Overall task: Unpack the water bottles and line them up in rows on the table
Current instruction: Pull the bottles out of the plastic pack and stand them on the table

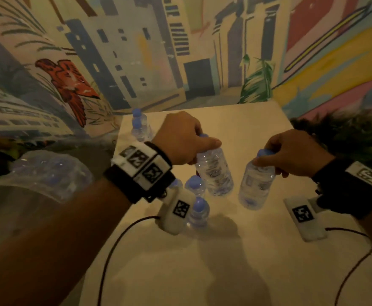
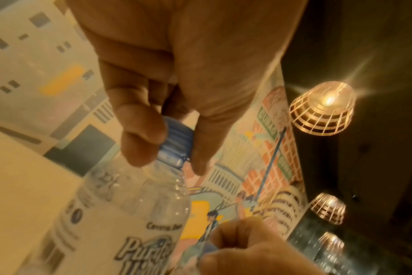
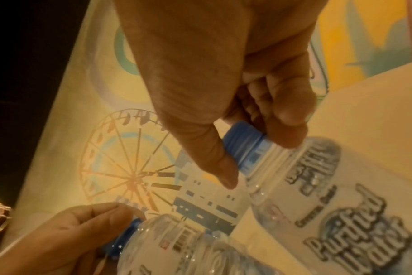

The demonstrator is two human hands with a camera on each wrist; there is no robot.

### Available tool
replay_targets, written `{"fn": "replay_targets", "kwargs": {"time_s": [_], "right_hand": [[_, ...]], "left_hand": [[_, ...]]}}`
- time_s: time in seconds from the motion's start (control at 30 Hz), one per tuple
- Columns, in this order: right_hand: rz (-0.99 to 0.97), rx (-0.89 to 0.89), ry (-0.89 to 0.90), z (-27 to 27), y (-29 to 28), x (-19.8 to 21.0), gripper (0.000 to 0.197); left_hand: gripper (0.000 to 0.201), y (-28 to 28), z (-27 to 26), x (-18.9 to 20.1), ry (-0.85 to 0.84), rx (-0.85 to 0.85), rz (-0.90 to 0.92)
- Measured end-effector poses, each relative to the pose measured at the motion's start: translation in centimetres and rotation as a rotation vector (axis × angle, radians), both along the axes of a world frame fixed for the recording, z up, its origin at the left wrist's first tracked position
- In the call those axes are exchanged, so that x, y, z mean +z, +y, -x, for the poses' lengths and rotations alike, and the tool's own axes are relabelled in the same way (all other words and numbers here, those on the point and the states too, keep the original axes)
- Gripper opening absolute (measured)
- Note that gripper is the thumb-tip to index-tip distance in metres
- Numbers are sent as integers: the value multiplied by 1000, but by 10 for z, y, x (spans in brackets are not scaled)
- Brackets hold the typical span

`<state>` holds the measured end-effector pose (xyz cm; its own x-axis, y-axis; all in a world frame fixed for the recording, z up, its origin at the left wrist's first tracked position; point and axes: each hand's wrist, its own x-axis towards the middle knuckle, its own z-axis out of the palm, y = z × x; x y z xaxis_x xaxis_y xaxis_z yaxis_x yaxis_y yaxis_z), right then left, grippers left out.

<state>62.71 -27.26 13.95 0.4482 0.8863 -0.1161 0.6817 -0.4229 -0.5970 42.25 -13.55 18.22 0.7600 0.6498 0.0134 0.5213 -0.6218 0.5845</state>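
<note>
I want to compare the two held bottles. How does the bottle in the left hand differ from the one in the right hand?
The left hand's bottle is farther from the camera than the right hand's bottle. The left one leans right, the right one leans left. Both are clear, blue-capped and pinched at the cap, by the left hand and the right hand.
</note>
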Motion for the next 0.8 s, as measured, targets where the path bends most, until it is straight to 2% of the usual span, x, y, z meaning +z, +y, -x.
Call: {"fn": "replay_targets", "kwargs": {"time_s": [0.1, 0.2, 0.37, 0.53, 0.8], "right_hand": [[46, -72, 33, -10, -5, -23, 40], [86, -121, 60, -10, -5, -43, 40], [145, -123, 70, 5, -3, -69, 37], [163, -70, 37, 19, -2, -84, 38], [214, -12, -19, 23, 7, -91, 31]], "left_hand": [[56, -1, -32, -32, 116, 14, -3], [52, -2, -52, -59, 223, 39, 20], [44, -13, -67, -84, 359, 28, 12], [38, -15, -74, -102, 413, 10, -9], [39, -16, -79, -119, 461, 0, -25]]}}
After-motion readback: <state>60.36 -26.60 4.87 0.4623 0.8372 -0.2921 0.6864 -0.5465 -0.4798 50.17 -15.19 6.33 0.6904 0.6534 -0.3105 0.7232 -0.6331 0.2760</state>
